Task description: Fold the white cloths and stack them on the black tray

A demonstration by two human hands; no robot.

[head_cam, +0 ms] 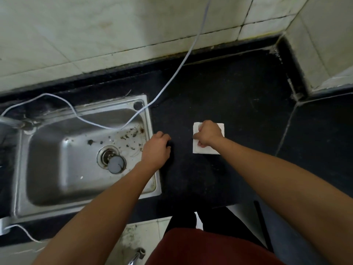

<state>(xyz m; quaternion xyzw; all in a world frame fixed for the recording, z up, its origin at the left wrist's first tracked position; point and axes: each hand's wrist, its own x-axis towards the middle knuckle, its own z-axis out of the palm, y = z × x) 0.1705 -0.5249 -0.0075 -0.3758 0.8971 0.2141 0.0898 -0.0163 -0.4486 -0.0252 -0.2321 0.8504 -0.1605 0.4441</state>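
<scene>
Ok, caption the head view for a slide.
Right hand holds a folded white cloth on black counter beside steel sink.

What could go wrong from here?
The white cloth, under the right hand, lies on the black counter; it may pick up dirt. The debris-strewn sink is close by the left hand; a cloth slid that way could get soiled. The loose cable crosses sink and counter and could snag.

The right hand (pixel 207 133) half hides the white cloth (pixel 199 150).
</scene>
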